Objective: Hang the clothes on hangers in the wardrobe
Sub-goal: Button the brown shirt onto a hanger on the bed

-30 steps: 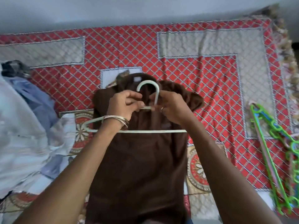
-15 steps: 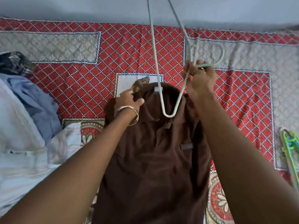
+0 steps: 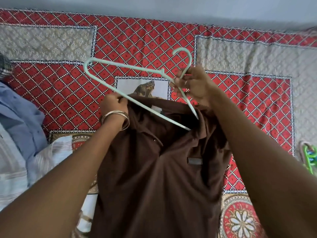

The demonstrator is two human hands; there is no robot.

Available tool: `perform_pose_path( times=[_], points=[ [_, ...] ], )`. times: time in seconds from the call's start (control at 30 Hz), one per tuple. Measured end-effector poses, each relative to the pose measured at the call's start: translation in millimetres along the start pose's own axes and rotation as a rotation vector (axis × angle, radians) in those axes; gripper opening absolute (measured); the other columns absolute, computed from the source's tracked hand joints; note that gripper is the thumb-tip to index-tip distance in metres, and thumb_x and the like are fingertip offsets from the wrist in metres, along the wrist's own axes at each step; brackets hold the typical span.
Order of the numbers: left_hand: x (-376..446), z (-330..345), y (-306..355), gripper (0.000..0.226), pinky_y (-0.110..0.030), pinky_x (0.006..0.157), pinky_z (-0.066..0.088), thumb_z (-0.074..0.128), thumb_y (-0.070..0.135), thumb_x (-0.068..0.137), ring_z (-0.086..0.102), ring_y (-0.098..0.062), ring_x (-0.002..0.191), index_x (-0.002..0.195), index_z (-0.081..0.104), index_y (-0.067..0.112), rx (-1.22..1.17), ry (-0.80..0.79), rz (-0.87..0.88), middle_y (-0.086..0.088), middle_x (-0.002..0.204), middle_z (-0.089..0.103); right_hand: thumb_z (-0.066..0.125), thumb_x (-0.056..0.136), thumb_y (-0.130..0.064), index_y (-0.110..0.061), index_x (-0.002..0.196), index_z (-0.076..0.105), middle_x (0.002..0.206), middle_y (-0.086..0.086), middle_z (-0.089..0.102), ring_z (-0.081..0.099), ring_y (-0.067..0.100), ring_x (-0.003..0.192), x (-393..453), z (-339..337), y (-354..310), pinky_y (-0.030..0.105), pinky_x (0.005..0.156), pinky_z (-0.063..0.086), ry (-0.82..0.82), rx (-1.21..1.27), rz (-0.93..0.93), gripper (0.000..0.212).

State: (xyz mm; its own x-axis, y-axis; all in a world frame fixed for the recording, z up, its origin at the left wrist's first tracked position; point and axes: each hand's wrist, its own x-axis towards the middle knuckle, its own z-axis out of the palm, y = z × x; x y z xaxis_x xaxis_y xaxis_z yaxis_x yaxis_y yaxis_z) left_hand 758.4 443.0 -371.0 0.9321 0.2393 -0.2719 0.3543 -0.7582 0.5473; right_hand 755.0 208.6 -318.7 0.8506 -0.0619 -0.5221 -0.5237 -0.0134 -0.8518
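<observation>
2 bare hands are working over a dark brown collared polo shirt (image 3: 154, 177) that is lying front-up on a red, grey and white diamond-patterned bedspread (image 3: 68, 93). The right hand (image 3: 195, 86) is gripping a pale green thin plastic hanger (image 3: 137, 102) at the base of its hook, holding it tilted, with 1 shoulder end disappearing inside the shirt's neck opening. The left hand (image 3: 113, 104), with metal bangles (image 3: 116, 116) at the wrist, is pinching the collar's left edge. Light blue folded clothes (image 3: 22, 121) are lying at the left; bright green plastic hangers (image 3: 309, 158) are lying at the right edge.
</observation>
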Motion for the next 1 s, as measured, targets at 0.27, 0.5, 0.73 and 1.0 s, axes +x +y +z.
perform_pose_path(
  times=[0.27,0.5,0.73,1.0],
  points=[
    [13,-19,-14,0.024,-0.038,0.064,0.055,0.072,0.013,0.075,0.058,-0.019,0.064,0.094,0.072,-0.001,-0.349,-0.118,-0.136,-0.015,0.073,0.065,0.058,0.088,0.010,-0.008,0.080,0.053,0.066,0.003,0.066,0.063,0.031,0.074,-52,-23,24,0.040,0.068,0.061,0.033,-0.065,-0.050,0.021],
    [20,-51,-4,0.026,-0.025,0.046,0.051,0.081,0.008,0.071,0.052,-0.010,0.047,0.096,0.073,0.006,-0.270,-0.201,-0.052,-0.001,0.064,0.059,0.059,0.089,0.008,-0.007,0.083,0.056,0.076,0.011,0.072,0.072,0.027,0.076,-72,-34,23,0.042,0.078,0.059,0.139,-0.311,-0.019,0.017],
    [29,-51,23,0.015,-0.045,0.068,0.059,0.078,0.009,0.072,0.069,-0.030,0.063,0.087,0.076,0.008,-0.068,-0.207,0.092,-0.014,0.076,0.072,0.063,0.088,-0.004,-0.010,0.088,0.056,0.084,0.008,0.070,0.068,0.021,0.079,-80,-17,28,0.024,0.061,0.049,0.275,-0.617,0.093,0.009],
    [7,-25,79,0.005,-0.040,0.051,0.058,0.072,0.012,0.081,0.064,-0.022,0.048,0.081,0.072,0.018,-0.315,-0.182,0.204,-0.008,0.067,0.066,0.064,0.089,-0.012,-0.014,0.065,0.065,0.068,0.003,0.066,0.060,0.012,0.061,-8,14,-31,0.021,0.056,0.041,-0.251,-1.000,0.088,0.024]
  ],
)
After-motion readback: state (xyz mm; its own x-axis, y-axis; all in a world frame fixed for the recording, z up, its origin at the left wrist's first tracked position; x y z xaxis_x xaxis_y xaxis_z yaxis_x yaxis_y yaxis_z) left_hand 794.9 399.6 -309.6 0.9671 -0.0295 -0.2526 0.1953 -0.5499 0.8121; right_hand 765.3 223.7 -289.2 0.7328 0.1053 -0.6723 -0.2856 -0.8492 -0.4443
